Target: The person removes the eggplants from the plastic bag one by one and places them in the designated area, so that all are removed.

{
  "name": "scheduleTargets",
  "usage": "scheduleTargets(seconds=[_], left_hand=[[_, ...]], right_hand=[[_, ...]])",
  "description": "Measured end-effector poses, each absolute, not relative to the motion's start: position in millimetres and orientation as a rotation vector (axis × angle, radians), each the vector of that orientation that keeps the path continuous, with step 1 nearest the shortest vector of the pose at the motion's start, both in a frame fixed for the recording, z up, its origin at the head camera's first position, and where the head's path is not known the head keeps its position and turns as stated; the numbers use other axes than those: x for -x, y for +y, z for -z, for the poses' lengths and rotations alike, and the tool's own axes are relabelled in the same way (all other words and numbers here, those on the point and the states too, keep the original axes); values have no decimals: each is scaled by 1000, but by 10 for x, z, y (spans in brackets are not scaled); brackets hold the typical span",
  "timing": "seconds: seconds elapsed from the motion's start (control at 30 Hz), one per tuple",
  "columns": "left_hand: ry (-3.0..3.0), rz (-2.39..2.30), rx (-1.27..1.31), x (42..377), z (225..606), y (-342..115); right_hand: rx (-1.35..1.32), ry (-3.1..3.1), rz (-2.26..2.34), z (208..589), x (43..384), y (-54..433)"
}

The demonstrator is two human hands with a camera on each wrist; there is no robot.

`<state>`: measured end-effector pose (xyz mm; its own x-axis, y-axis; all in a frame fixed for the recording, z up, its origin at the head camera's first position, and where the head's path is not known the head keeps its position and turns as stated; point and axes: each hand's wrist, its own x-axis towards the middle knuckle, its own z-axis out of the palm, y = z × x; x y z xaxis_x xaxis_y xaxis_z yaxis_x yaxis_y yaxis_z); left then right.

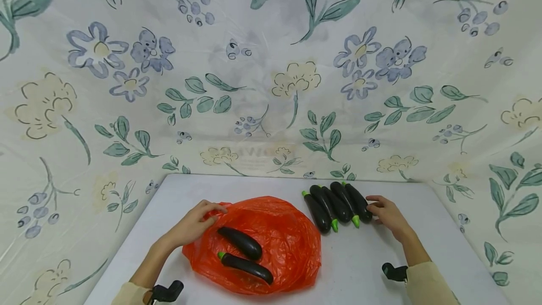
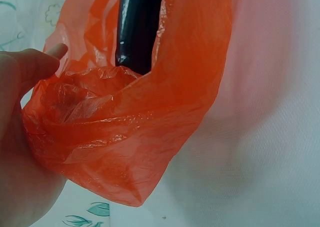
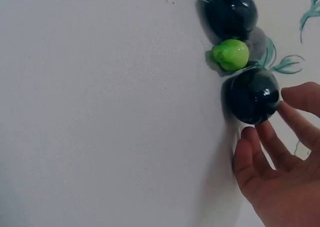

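I see the right hand [image 1: 391, 215] with its fingers loosely spread, tips against the rightmost eggplant [image 1: 359, 202]. The left hand [image 1: 192, 225] is at the left rim of the red plastic bag [image 1: 294, 239]; the film partly hides the fingers from me, so I can't tell whether they grip it. I count two eggplants [image 1: 246, 267] lying in the bag, and four more just left of the touched one, side by side on the white table [image 1: 351, 267]. Floral cloth [image 1: 254, 121] rises behind.
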<state>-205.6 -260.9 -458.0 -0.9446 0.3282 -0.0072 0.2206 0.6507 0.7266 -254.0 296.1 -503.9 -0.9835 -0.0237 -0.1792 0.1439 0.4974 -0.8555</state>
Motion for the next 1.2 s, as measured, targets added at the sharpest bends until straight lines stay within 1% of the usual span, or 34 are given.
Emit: scheduleTargets(seconds=[0.5,0.77,1.0,1.2], left_hand=[[2721,-1183,-467,2066,4602,-2613],[2719,-1182,-470,2055,4595,-2623],[2718,-1182,-472,2031,4580,-2621],[2725,-1182,-476,2019,4573,-2621]], right_hand=[[-74,2581,1505,5036,2525,2983],[-102,2581,1509,5002,2507,2969],[-113,2619,1512,4944,2540,2896],[-25,2680,1502,4869,2568,2761]])
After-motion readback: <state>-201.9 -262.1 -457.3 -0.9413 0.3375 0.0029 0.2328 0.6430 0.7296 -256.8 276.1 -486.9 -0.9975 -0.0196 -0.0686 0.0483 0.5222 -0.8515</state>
